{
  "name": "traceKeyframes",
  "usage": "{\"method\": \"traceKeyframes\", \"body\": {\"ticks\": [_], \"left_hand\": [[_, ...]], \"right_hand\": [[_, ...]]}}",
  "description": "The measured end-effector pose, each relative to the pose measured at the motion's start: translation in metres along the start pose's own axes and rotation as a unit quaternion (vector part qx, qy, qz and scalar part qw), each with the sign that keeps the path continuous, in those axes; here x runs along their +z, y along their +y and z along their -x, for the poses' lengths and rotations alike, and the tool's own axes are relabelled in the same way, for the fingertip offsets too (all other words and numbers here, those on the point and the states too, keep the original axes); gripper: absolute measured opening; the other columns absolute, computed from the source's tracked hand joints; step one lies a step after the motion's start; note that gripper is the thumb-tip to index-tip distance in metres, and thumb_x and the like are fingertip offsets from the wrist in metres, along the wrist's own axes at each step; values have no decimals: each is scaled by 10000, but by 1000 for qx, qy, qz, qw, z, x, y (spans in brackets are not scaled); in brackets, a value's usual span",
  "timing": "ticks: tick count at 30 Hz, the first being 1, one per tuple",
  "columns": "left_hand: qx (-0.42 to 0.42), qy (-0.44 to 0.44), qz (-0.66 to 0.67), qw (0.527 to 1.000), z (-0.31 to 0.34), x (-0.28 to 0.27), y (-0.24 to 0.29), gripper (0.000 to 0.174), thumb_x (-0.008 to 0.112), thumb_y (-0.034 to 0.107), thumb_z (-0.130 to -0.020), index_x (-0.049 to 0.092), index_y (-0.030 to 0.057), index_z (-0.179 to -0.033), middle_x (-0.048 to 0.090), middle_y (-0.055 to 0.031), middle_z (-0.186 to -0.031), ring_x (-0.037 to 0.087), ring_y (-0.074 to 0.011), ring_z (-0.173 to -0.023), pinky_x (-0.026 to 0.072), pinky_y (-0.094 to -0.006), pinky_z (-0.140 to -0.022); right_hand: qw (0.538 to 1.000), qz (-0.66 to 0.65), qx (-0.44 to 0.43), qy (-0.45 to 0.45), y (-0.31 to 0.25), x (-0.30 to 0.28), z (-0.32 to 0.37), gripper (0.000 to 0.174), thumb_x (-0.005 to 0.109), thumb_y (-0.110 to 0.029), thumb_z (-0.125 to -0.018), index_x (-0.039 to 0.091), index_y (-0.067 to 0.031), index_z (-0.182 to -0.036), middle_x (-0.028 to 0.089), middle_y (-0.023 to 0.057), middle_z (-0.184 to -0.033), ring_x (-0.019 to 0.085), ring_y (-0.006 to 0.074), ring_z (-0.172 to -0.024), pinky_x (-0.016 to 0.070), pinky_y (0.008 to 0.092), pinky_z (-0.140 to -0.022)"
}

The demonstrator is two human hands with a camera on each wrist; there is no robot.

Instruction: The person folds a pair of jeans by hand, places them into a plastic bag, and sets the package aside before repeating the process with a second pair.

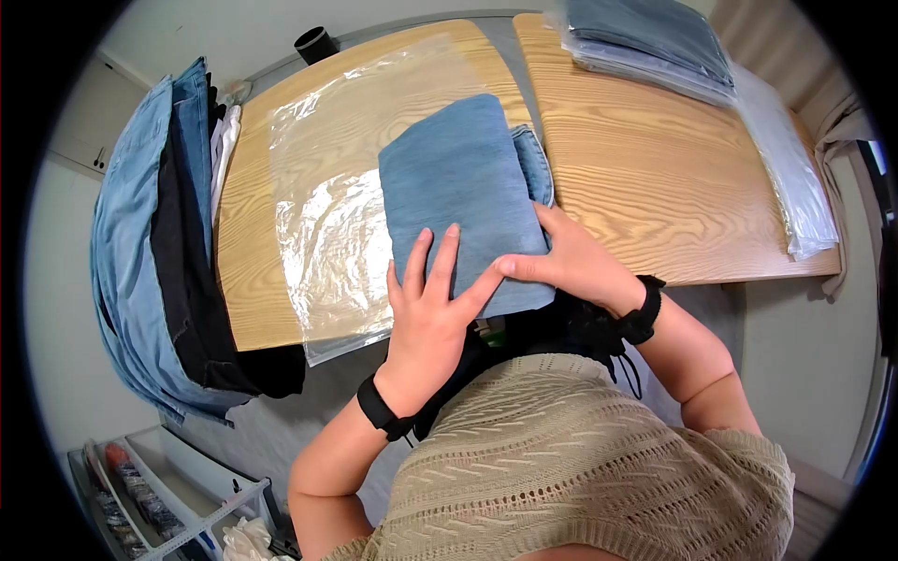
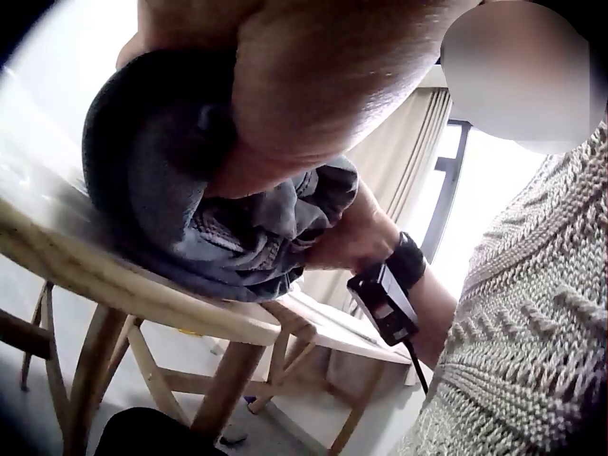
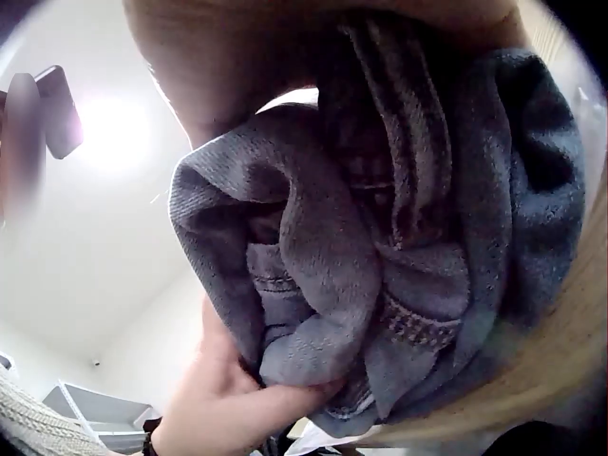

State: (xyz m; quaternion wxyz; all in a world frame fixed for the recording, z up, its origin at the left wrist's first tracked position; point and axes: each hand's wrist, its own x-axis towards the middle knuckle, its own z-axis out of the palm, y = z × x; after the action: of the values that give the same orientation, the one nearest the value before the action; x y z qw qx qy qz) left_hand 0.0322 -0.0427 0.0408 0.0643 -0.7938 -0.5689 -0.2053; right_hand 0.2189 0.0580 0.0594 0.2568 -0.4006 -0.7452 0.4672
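Folded light-blue jeans (image 1: pixel 463 187) lie on a clear plastic bag (image 1: pixel 327 206). My left hand (image 1: pixel 430 323) spreads its fingers over their near left part, with the thumb out of sight from above. In the right wrist view the left hand (image 3: pixel 228 399) holds the near end of the jeans (image 3: pixel 323 285), thumb against the layers. My right hand (image 1: pixel 585 262) grips their near right edge, thumb on top beside the left index finger, other fingers mostly hidden. The left wrist view shows the right hand (image 2: pixel 356 237) against the bunched layers of the jeans (image 2: pixel 256 228).
Jeans and dark garments (image 1: pixel 140 234) hang over the left table edge. A stack of bagged garments (image 1: pixel 655 47) and plastic bags (image 1: pixel 786 168) lie on the right table (image 1: pixel 645 187). A black cup (image 1: pixel 315 45) stands behind; a storage bin (image 1: pixel 187 496) is at lower left.
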Motion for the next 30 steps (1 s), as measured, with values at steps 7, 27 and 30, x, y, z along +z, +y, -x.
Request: {"method": "traceKeyframes", "body": {"ticks": [7, 27, 30], "left_hand": [[-17, 32, 45, 998, -2, 5, 5, 665, 570, -118, -663, 448, 102, -1278, 341, -193, -1434, 361, -400, -1283, 277, -581, -991], [38, 25, 15, 999, -16, -9, 0, 512, 614, 19, -762, 543, 173, -1245, 388, -146, -1416, 377, -375, -1275, 253, -592, -1028], [-19, 78, 142, 987, 12, -35, -25, 610, 735, 102, -714, 494, 95, -1275, 413, -165, -1368, 381, -383, -1269, 304, -468, -1065]], "right_hand": [[943, -301, 119, -83, -5, -7, -14, 588, 780, -247, -749, 545, 45, -1202, 634, 122, -1085, 604, 163, -965, 478, 278, -843], [914, -376, 54, 140, 23, 13, 11, 252, 684, -157, -853, 658, 60, -981, 668, 77, -918, 609, 116, -802, 490, 255, -743], [871, -452, 84, 173, 18, -2, 18, 294, 675, -135, -852, 606, 44, -1075, 661, 88, -962, 625, 137, -836, 506, 287, -768]]}}
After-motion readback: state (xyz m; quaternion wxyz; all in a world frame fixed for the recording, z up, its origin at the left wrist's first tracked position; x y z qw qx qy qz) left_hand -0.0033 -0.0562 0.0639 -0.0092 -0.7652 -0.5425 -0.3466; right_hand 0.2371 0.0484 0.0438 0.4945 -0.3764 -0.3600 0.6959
